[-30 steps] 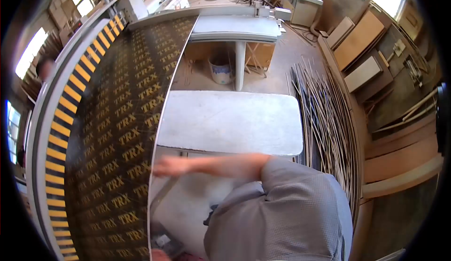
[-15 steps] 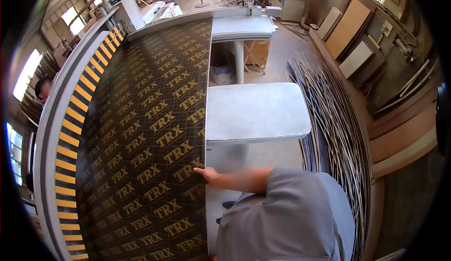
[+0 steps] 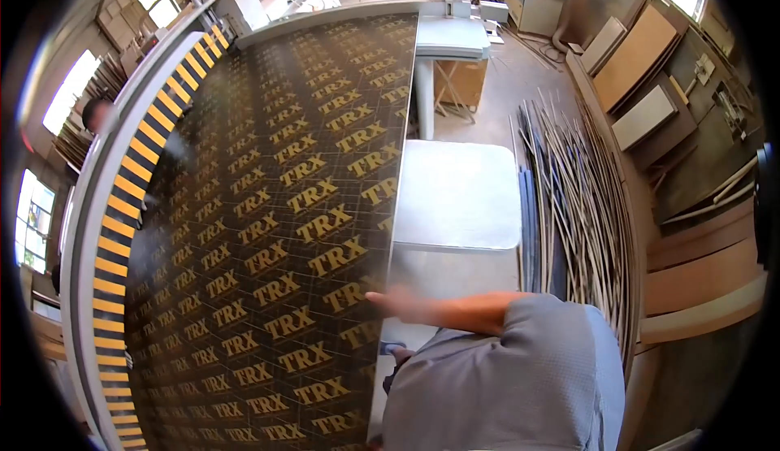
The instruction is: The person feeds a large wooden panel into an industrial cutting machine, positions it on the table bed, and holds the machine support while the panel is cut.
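From my feed's left, a black-and-yellow striped strip [image 3: 126, 184] flanks the dark TRX-printed panel [image 3: 268, 207], whose long axis runs away from me. At the panel's right edge I have the right hand [image 3: 393, 302], its fingers [image 3: 376, 298] just over the border, so most of the sheet lies left of them; blur means I can't tell whether they grip. The forearm crosses that axis roughly squarely. I can't make out the left hand. Further right come a pale worktop [image 3: 459, 195] and thin rods [image 3: 569, 199].

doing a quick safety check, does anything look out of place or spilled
The thin strips right of the pale table lie in a loose heap, crossing at uneven angles, so they look untidy. I see no spill on the patterned board.
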